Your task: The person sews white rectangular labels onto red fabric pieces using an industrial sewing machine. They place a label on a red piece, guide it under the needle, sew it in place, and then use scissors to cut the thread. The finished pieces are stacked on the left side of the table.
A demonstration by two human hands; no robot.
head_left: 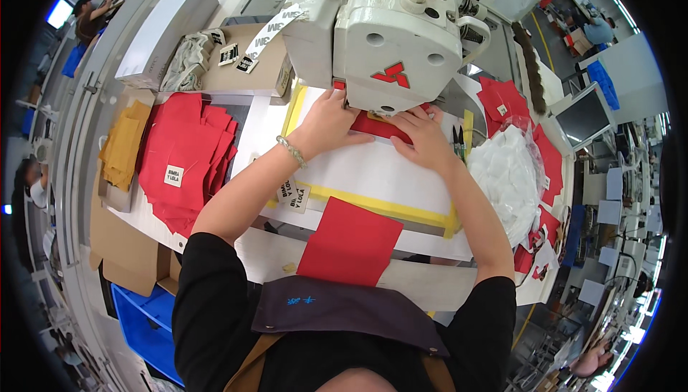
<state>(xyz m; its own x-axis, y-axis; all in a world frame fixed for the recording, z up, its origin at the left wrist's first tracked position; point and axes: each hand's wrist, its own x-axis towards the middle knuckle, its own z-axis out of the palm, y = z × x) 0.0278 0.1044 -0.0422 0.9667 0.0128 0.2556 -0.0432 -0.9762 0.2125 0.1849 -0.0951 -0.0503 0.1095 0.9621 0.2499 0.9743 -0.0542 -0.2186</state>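
Note:
Under the head of a large white sewing machine [401, 41], a red fabric piece [383, 128] lies on the white work surface [358, 170]. My left hand [328, 125] rests at its left end, thumb stretched along the near edge; the other fingertips are partly hidden by the machine. On the right, my right hand [424, 137] presses flat on the fabric with its fingers apart. The needle area between my hands is mostly covered by the machine head. Nearer to me, another red fabric piece [351, 241] lies at the table's front edge against my apron.
Stacked red pieces [183, 166] and yellow-brown pieces [123, 145] stand left. Behind them is a cardboard tray [251, 80] with labels. Loose labels [294, 197] lie by my left forearm. Yellow tape [387, 207] borders the work surface. Right are black snips [459, 141] and bagged white pieces [505, 184].

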